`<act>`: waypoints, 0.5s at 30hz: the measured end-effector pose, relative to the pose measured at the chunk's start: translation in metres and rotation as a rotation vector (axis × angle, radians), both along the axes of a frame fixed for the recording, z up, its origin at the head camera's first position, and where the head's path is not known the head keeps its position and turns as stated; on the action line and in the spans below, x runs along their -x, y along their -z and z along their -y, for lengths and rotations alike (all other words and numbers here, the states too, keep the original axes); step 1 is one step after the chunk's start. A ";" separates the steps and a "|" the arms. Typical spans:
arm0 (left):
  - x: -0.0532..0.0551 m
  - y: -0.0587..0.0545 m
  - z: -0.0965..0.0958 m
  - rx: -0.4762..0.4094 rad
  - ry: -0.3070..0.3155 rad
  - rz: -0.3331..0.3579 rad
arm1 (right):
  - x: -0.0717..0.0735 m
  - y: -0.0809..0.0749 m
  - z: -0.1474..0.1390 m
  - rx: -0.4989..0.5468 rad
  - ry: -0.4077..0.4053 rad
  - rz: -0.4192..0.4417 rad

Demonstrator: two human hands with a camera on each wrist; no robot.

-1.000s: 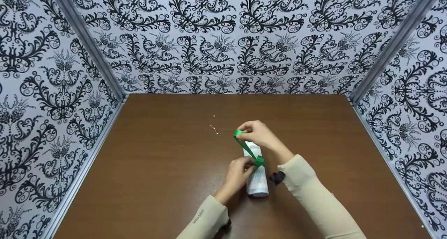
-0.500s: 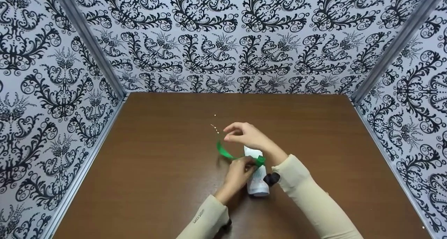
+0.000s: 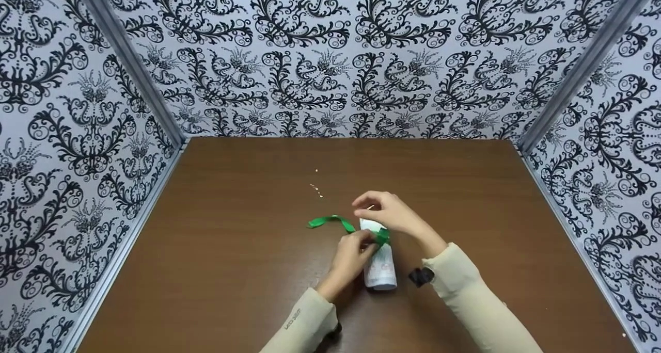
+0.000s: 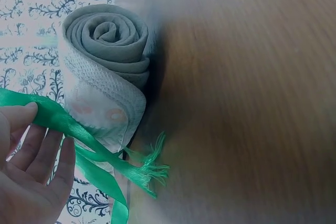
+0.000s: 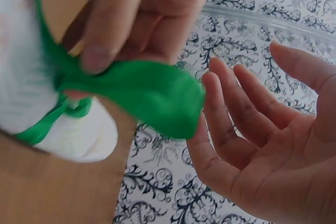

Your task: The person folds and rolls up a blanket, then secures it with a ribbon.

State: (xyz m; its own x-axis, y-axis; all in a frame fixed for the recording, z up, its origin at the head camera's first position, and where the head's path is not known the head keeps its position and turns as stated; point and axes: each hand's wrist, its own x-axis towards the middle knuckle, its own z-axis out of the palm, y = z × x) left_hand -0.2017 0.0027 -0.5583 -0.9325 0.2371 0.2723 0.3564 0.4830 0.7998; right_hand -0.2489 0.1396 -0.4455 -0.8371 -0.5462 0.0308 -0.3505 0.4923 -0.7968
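Note:
A rolled white towel lies on the brown table, its coiled end showing in the left wrist view. Around it passes a green ribbon. My left hand pinches the ribbon between thumb and fingers beside the roll, and a folded loop sticks out past the thumb. One ribbon tail curves across the table to the left; a frayed end hangs in the left wrist view. My right hand hovers over the roll's far end, fingers loosely bent and holding nothing, fingertips close to the loop in the right wrist view.
Small pale specks lie on the table beyond the ribbon tail. Patterned black-and-white walls with grey corner posts bound the table at the back and both sides.
My right hand has let go of the ribbon tail on the left side and moved back right over the roll. The tail has dropped onto the table. My left hand stays at the ribbon.

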 end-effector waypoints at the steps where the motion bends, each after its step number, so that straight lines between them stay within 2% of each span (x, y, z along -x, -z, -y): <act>1: 0.000 0.000 0.000 -0.001 -0.002 -0.007 | 0.000 0.003 -0.003 0.002 0.006 -0.004; 7: 0.001 -0.001 0.000 0.003 -0.024 -0.024 | -0.003 0.018 -0.020 0.002 0.039 -0.017; 15: 0.002 -0.003 0.000 -0.014 -0.031 0.010 | -0.010 0.035 -0.036 -0.008 0.063 0.003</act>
